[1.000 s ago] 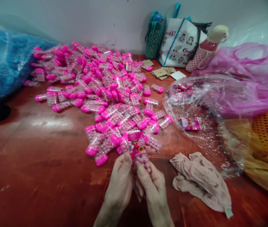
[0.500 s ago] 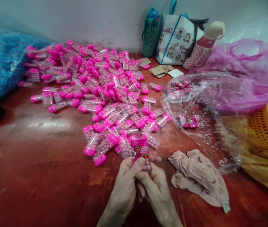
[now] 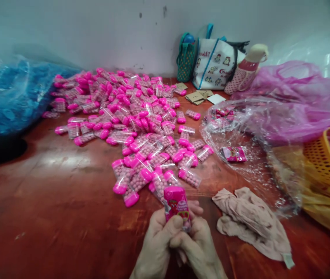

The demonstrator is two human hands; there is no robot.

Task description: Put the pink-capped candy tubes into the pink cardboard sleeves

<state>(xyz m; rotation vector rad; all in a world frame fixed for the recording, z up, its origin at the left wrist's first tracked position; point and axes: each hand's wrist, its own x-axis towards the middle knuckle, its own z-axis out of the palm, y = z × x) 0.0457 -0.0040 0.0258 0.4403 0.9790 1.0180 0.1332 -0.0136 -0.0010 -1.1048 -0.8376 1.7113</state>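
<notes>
A small candy container (image 3: pixel 177 200) wrapped in a printed pink sleeve stands upright between my hands, pink candies showing near its bottom. My left hand (image 3: pixel 157 242) is closed on its left side, with the thumb pressed on the front. On the lower right, my right hand (image 3: pixel 199 240) is closed on it too, thumb beside the other one and some fingertips reaching past the back. Just beyond lies a large pile of clear containers (image 3: pixel 141 149) with bright pink caps, filled with pink candies. My lower fingers are partly hidden.
A crumpled beige cloth (image 3: pixel 253 223) lies right of my hands. Beyond it, clear plastic (image 3: pixel 258 170) holds printed pink sleeves (image 3: pixel 235 154). A yellow basket (image 3: pixel 317 159) stands far right, a bag of blue pieces (image 3: pixel 10 100) far left. A white bag (image 3: pixel 214 66) stands by the wall.
The sleeve's top edge looked flat and straight before; now the container's top looks rounded, with the sleeve fitting closely. My view has tilted up and turned slightly left.
</notes>
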